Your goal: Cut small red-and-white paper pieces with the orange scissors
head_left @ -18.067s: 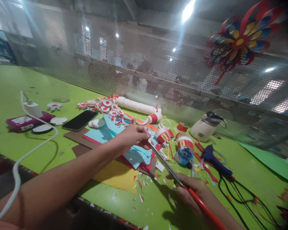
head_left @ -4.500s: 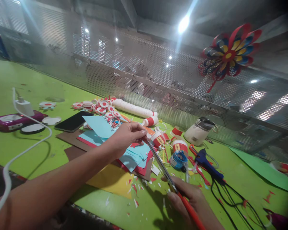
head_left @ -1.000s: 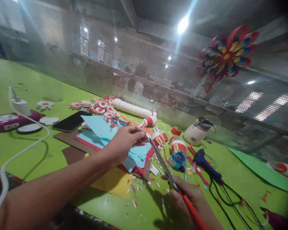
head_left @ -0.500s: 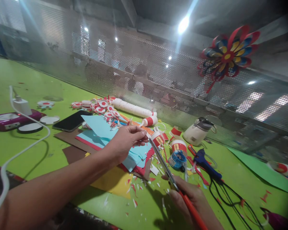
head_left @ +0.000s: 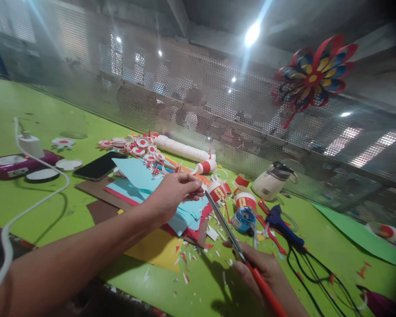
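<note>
My right hand (head_left: 259, 268) grips a pair of scissors (head_left: 222, 220) with red handles. Their metal blades point up and left, with the tips close to the fingertips of my left hand (head_left: 176, 193). Thumb and fingers of the left hand are pinched together; what sits between them is too small to name, though a pale bit shows by the blade tips. Under this hand lie sheets of light blue paper (head_left: 135, 176) over red and brown ones. Just beyond the blades are cut red-and-white paper cups (head_left: 217, 192) and a blue tape roll (head_left: 244, 220).
A pile of red-and-white paper discs (head_left: 141, 147) lies behind, beside a long white tube (head_left: 185, 147). Around are a phone (head_left: 99, 166), purple device (head_left: 20, 165), white cable (head_left: 29, 200), blue glue gun (head_left: 285, 226) with cord, white jug (head_left: 272, 180) and paper scraps (head_left: 186, 278).
</note>
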### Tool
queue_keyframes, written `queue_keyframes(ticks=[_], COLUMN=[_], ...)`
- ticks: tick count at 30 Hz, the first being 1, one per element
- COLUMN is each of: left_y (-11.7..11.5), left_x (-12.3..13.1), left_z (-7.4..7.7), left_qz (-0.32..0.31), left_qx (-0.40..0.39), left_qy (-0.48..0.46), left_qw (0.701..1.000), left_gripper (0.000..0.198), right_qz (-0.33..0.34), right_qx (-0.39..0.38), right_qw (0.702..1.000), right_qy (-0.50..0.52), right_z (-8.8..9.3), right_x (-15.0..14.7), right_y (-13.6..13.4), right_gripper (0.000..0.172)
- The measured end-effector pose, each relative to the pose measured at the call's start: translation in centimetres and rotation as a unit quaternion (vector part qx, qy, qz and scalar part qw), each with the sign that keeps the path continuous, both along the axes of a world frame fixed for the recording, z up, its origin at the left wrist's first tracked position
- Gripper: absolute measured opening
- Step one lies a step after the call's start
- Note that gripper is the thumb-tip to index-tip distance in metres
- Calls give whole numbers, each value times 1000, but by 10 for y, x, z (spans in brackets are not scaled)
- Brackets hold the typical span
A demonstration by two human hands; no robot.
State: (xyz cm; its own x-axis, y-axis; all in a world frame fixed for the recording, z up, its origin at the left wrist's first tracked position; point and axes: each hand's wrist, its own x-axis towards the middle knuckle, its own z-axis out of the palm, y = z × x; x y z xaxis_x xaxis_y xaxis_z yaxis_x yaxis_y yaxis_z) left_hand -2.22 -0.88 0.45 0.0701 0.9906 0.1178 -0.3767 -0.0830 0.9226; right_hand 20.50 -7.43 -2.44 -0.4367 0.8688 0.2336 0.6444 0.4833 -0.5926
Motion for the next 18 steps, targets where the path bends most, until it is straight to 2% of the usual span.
queue_keyframes(ticks=[11,18], left_y=[-1,-1], left_x=[0,0], left_z=[1,1], left_qz=[1,-3], left_qx=[-10,-7], left_qy=[-3,-6], left_qw=[1000,1000], left_gripper=[15,15], right_qz=[-1,-10], right_qx=[12,22], right_qw=[1000,1000], right_qy=[1,3], right_z=[5,3], right_x=[-4,-5], right_y=[-3,-2], right_gripper=[31,34])
